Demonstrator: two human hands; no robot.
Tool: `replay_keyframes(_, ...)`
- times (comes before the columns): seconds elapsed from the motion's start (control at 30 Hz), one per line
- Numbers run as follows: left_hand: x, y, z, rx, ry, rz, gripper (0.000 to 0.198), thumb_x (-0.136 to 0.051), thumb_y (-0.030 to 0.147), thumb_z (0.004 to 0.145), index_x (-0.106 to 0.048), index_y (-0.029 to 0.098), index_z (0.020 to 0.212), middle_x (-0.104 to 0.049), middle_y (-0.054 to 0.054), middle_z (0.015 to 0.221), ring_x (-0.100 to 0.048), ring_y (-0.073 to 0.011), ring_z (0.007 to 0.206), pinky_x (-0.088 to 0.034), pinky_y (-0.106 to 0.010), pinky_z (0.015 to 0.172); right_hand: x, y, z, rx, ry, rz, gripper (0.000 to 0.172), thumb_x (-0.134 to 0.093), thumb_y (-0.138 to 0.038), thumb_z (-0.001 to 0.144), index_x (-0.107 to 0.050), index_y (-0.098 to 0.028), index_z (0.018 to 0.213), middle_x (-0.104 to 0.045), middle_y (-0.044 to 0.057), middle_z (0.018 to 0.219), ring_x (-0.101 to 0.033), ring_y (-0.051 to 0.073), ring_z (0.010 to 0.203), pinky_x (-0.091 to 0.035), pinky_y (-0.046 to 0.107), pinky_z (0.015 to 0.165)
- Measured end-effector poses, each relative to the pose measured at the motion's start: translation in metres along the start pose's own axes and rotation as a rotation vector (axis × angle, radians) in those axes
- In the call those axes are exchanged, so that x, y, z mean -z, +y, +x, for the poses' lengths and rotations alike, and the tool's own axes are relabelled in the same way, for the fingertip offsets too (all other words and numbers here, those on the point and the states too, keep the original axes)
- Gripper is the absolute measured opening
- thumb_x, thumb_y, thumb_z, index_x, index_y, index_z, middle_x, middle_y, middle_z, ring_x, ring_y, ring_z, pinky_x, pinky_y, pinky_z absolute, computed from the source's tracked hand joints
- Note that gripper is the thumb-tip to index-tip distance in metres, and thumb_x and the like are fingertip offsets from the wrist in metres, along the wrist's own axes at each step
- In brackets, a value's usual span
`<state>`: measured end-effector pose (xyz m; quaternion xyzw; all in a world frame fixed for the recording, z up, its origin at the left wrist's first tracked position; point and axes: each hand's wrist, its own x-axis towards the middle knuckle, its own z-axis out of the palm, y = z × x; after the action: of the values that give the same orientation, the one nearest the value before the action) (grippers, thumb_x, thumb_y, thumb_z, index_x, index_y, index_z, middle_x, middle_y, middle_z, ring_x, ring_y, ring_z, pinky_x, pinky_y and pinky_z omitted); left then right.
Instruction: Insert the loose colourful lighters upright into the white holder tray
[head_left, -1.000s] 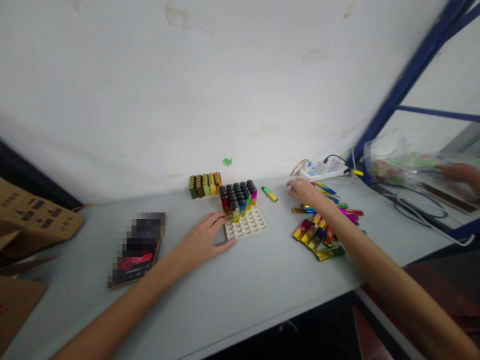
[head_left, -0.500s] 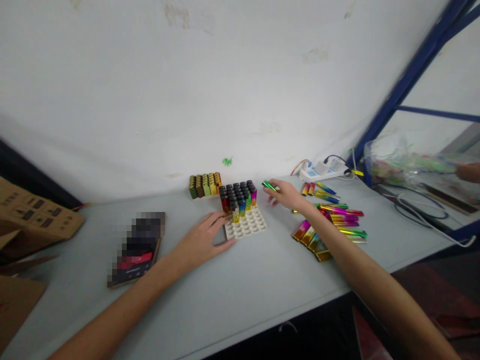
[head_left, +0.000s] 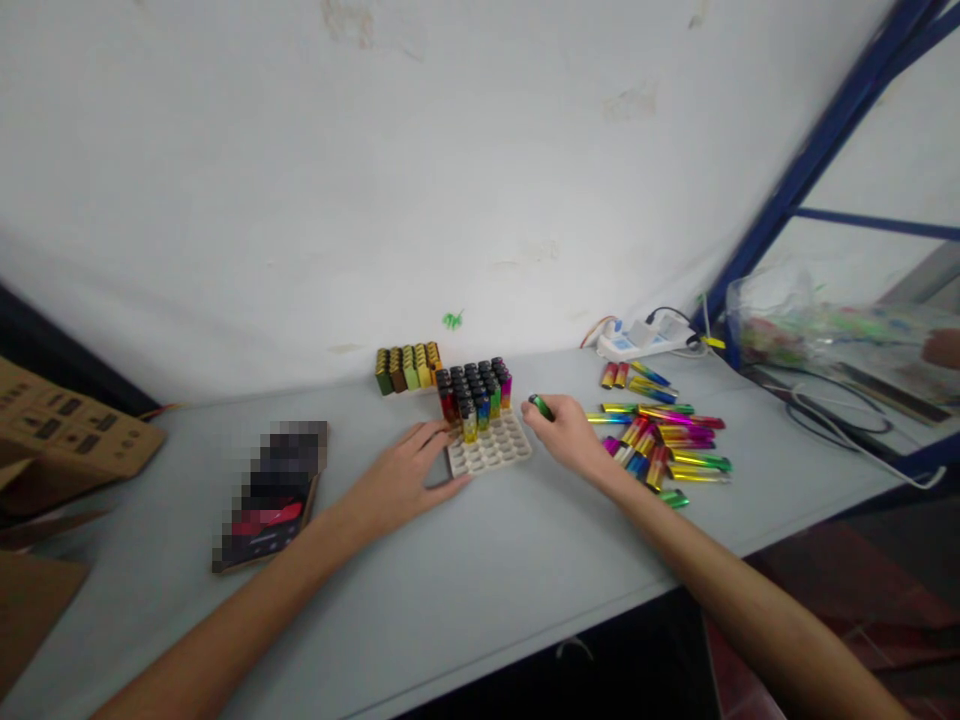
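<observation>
My left hand (head_left: 405, 472) rests at the left edge of a white tray (head_left: 491, 452) with rows of holes. Its fingers are spread, with the fingertips touching the side and the thumb along the front corner. Several lighters (head_left: 480, 385) with black tops and shiny coloured bodies stand upright in the tray's back rows. The front holes show bare. Just right of the tray, my right hand (head_left: 566, 435) is closed on a green lighter (head_left: 540, 406), whose dark top points up and left. The rest of that lighter is hidden by the fingers.
Loose metallic lighters (head_left: 660, 445) lie on the table at right. A block of gold-topped lighters (head_left: 409, 368) stands by the wall. Also here are a power strip (head_left: 645, 340), a blurred dark box (head_left: 274, 495), cardboard (head_left: 82, 425) and a blue frame (head_left: 810, 160). Another person's hand (head_left: 943, 347) shows far right.
My right hand has moved down and turned, bringing the green lighter from lying nearly flat to more upright beside the tray. My left hand stays on the tray.
</observation>
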<state>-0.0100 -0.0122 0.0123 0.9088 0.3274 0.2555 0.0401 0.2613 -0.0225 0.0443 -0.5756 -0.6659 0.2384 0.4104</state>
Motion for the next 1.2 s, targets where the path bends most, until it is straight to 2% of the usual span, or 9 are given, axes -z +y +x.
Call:
replay_keyframes(0.2,0.0,0.0,0.0,0.005,0.008,-0.018,0.034,-0.071,0.041,0.095,-0.066,0.022,0.123,-0.068,-0.014,0.13,-0.066,-0.0316,0.122,-0.057,-0.053,0.11,-0.001,0.005,-0.001,-0.009,-0.021,-0.003,0.042,-0.045,-0.055,0.086,-0.032,-0.025,0.059,-0.03,-0.003,0.059,-0.03,0.012,0.058,-0.023,0.027,0.054)
replay_keyframes(0.3,0.0,0.001,0.0,0.01,-0.004,-0.011,0.034,-0.071,0.04,0.095,-0.066,0.022,0.123,-0.068,-0.014,0.131,-0.066,-0.0319,0.123,-0.056,-0.054,0.111,0.002,0.006,-0.004,0.02,-0.078,0.047,0.043,-0.05,-0.058,0.093,-0.047,-0.022,0.07,-0.04,-0.004,0.061,-0.039,0.013,0.06,-0.031,0.026,0.056)
replay_keyframes(0.43,0.001,0.001,0.0,0.009,-0.027,0.012,0.035,-0.069,0.042,0.096,-0.065,0.019,0.123,-0.067,-0.015,0.132,-0.065,-0.0321,0.125,-0.055,-0.053,0.112,0.016,0.002,-0.006,0.166,-0.253,0.188,0.034,-0.043,-0.054,0.106,-0.057,-0.023,0.104,-0.062,-0.001,0.077,-0.057,0.016,0.071,-0.047,0.029,0.071)
replay_keyframes(0.57,0.0,0.0,0.0,0.008,-0.027,0.014,0.037,-0.069,0.044,0.096,-0.064,0.019,0.123,-0.067,-0.016,0.132,-0.065,-0.032,0.125,-0.055,-0.052,0.112,0.028,-0.004,0.003,0.395,-0.145,0.004,0.037,-0.049,-0.054,0.106,-0.065,-0.021,0.102,-0.069,0.009,0.103,-0.064,0.022,0.098,-0.05,0.034,0.09)
replay_keyframes(0.63,0.0,0.0,0.0,0.013,-0.028,0.011,0.038,-0.069,0.044,0.096,-0.064,0.018,0.123,-0.067,-0.016,0.131,-0.065,-0.0321,0.125,-0.055,-0.052,0.112,0.029,-0.003,0.01,0.432,-0.082,-0.112,0.039,-0.053,-0.056,0.104,-0.068,-0.02,0.1,-0.069,0.009,0.097,-0.064,0.022,0.089,-0.05,0.033,0.083)
replay_keyframes(0.73,0.0,0.0,0.0,0.017,-0.028,0.002,0.037,-0.069,0.044,0.096,-0.065,0.018,0.123,-0.068,-0.016,0.132,-0.065,-0.0324,0.125,-0.055,-0.053,0.112,0.024,0.003,0.02,0.42,-0.13,-0.19,0.035,-0.052,-0.05,0.106,-0.069,-0.019,0.103,-0.071,0.004,0.084,-0.063,0.018,0.072,-0.047,0.029,0.07)
replay_keyframes(0.87,0.001,0.001,0.0,0.01,-0.031,0.002,0.036,-0.069,0.043,0.096,-0.065,0.019,0.123,-0.067,-0.016,0.132,-0.064,-0.0324,0.126,-0.055,-0.053,0.112,0.012,0.013,0.026,0.48,-0.202,-0.259,0.027,-0.05,-0.039,0.109,-0.067,-0.018,0.109,-0.076,0.008,0.098,-0.068,0.019,0.081,-0.048,0.028,0.075)
replay_keyframes(1.03,0.001,0.002,0.001,0.007,-0.032,0.012,0.036,-0.069,0.043,0.096,-0.065,0.019,0.122,-0.067,-0.016,0.132,-0.064,-0.0327,0.126,-0.055,-0.053,0.112,0.012,0.008,0.032,0.493,-0.255,-0.355,0.02,-0.053,-0.031,0.108,-0.066,-0.016,0.11,-0.075,0.011,0.099,-0.068,0.02,0.082,-0.046,0.028,0.076)
replay_keyframes(1.2,0.0,0.0,0.0,0.012,-0.034,0.003,0.037,-0.069,0.043,0.096,-0.064,0.019,0.124,-0.067,-0.015,0.133,-0.064,-0.0324,0.126,-0.055,-0.053,0.112,0.024,-0.008,0.048,0.439,-0.452,-0.383,0.029,-0.049,-0.03,0.11,-0.063,-0.017,0.088,-0.064,0.001,0.069,-0.058,0.014,0.062,-0.039,0.026,0.066)
